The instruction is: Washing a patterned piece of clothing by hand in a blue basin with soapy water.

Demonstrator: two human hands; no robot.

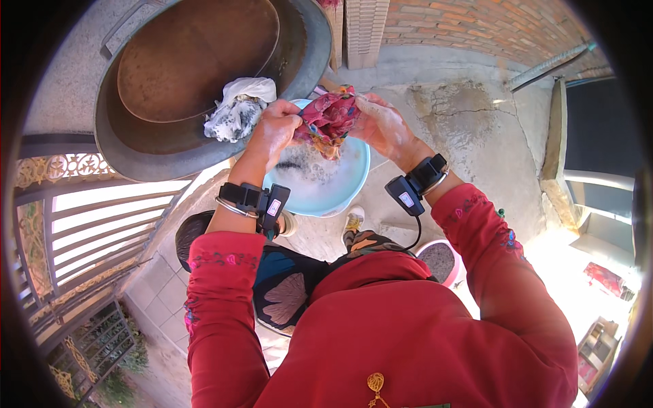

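Left hand and right hand grip a red patterned cloth above a sudsy blue basin; white cloth left of it; both seemingly unrinsed.

The cloth is red with multicoloured patches, the basin pale blue, the sleeves floral-embroidered red.

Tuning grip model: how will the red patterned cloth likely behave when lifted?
Likely floppy: the red patterned cloth bunches between left hand and right hand. Probably slippery, since both hands look sudsy. Perhaps heavy for its size if soaked: the blue basin beneath holds foamy water.
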